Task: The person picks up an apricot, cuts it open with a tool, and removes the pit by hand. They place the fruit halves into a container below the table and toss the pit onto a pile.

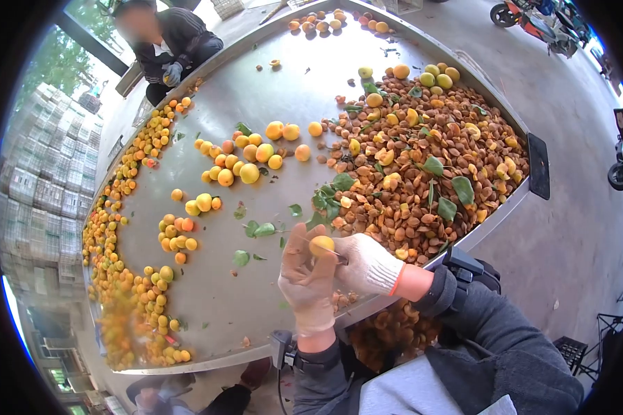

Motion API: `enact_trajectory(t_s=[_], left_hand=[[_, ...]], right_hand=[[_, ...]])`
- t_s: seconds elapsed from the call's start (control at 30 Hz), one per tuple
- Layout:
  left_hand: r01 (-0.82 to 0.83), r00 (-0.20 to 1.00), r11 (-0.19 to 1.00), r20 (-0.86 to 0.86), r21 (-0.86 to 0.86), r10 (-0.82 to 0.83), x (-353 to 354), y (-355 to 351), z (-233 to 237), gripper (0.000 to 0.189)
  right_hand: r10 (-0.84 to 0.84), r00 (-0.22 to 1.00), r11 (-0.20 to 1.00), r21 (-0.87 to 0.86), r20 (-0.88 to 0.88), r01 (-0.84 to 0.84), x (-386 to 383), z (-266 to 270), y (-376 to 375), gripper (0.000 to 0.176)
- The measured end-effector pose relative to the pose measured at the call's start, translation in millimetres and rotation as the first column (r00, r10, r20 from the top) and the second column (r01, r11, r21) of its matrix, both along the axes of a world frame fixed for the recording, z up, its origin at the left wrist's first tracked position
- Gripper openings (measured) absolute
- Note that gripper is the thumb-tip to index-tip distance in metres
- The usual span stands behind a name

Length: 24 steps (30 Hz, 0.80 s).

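My left hand [306, 287], in a thin pale glove, holds a yellow apricot [322, 245] between its fingertips. My right hand [370, 265], in a white knit glove with an orange cuff edge, is closed on a small knife [340, 258]. Only a short dark piece of the knife shows, against the apricot's lower right side; the rest is hidden by the glove. Both hands are over the near edge of the metal table [214, 311]. Just beyond them lies a large heap of brown apricot stones [408, 173] mixed with bits of flesh and green leaves [432, 165].
Whole apricots [249, 173] lie in groups mid-table, with many more along the left rim [118, 263]. A co-worker [169, 45] with a gloved hand sits at the far left. Below the near edge are more brown pieces [394, 332]. Stacked crates [48, 173] stand left.
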<state>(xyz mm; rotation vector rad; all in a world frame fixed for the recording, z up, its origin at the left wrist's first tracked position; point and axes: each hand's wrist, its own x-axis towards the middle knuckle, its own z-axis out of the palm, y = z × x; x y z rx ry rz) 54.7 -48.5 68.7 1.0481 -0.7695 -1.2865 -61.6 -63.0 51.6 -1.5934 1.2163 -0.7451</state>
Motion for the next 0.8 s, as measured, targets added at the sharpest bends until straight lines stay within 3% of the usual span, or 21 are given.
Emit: enact_trajectory(t_s=[0.07,0.1,0.2,0.27,0.5,0.53,0.6,0.73,0.77,0.8], left_hand=[[0.023,1.000,0.998,-0.017,-0.050,-0.024,1.5,0.5,-1.2,0.046],[0.033,0.997,0.999,0.069,-0.024,-0.032,1.8,1.1,0.1,0.046],[0.084,0.977,0.996,0.196,0.009,-0.084,9.7,1.5,1.6,0.044],[0.130,0.963,0.991,0.233,0.022,-0.132,13.3,2.2,3.1,0.042],[0.284,0.958,0.959,0.048,-0.012,-0.283,18.6,-2.8,4.6,0.047],[0.303,0.953,0.952,-0.004,-0.044,-0.304,19.2,-4.2,4.7,0.046],[0.244,0.968,0.969,-0.055,-0.021,-0.245,17.4,-8.2,5.8,0.046],[0.089,0.969,0.995,-0.235,0.048,-0.075,31.3,-15.9,1.6,0.044],[0.091,0.967,0.995,-0.243,0.046,-0.078,29.1,-15.4,-0.8,0.044],[0.062,0.997,0.990,-0.059,0.124,-0.055,26.1,-14.1,-3.0,0.041]], right_hand=[[-0.064,0.998,0.984,-0.166,0.001,0.064,1.0,-1.6,4.2,0.022],[-0.059,0.998,0.985,-0.162,-0.004,0.058,0.8,-2.4,6.1,0.022],[-0.048,0.994,0.999,0.001,0.094,0.048,0.0,-0.9,7.2,0.023],[0.117,0.978,0.964,0.217,0.174,-0.154,-6.6,6.2,2.4,0.020],[0.133,0.963,0.966,0.187,0.234,-0.179,-11.0,-1.3,-0.6,0.019],[0.161,0.976,0.962,0.198,0.149,-0.189,-13.6,7.2,-1.8,0.020],[0.197,0.978,0.957,0.202,0.065,-0.206,-21.3,18.7,-4.3,0.020],[0.204,0.979,0.979,0.015,-0.011,-0.204,-42.2,27.9,-1.7,0.019],[0.009,0.978,0.989,0.142,0.209,-0.039,-42.5,35.5,1.3,0.018],[-0.212,0.897,0.951,0.292,0.388,0.099,-42.4,40.4,3.4,0.018]])
